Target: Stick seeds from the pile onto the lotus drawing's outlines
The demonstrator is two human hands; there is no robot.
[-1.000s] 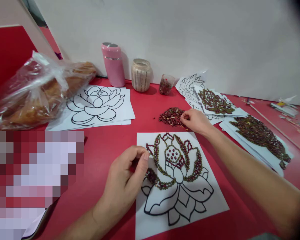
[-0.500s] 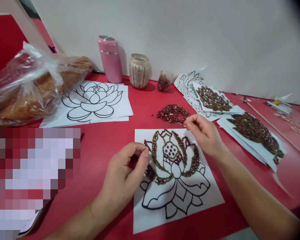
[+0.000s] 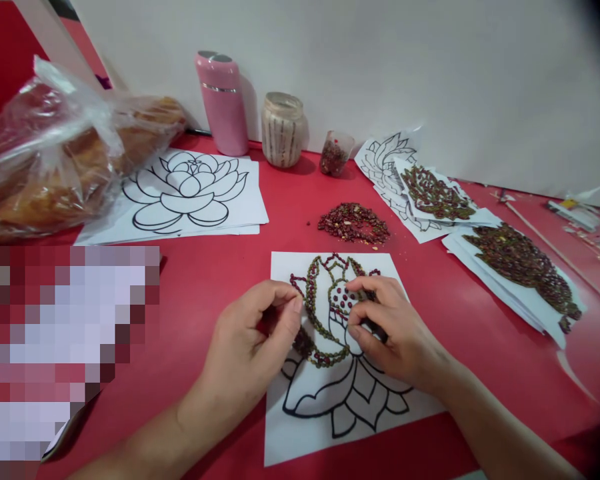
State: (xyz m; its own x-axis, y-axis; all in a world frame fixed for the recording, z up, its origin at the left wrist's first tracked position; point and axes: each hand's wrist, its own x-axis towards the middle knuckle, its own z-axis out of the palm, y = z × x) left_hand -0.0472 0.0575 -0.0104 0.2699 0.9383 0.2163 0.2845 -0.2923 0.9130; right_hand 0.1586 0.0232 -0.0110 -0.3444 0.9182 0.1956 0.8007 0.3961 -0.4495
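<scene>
A lotus line drawing on white paper (image 3: 300, 433) lies before me. Its upper petals are edged with small red and green beans (image 3: 325, 360). At the drawing's left side is my left hand (image 3: 257, 340), with thumb and forefinger pinched together; whatever lies between the tips is too small to make out. My right hand (image 3: 397, 330) hovers over the flower's centre, beside the dotted seed pod (image 3: 341, 299). Its fingers are curled, with thumb and forefinger tips close together, and anything between them is hidden. Behind the paper sits a loose pile of dark red beans (image 3: 353, 223).
Bean-covered pictures (image 3: 525, 267) and drawings (image 3: 387, 157) lie to the right. A cup of beans (image 3: 336, 153), a jar (image 3: 283, 130) and a pink flask (image 3: 224, 107) stand along the wall. At left are lotus sheets (image 3: 250, 193) and a plastic bag (image 3: 80, 153) of brown food.
My right hand has moved from the bean pile down and left, over the middle of the drawing. My left hand keeps its pinch at almost the same place. The view has shifted slightly.
</scene>
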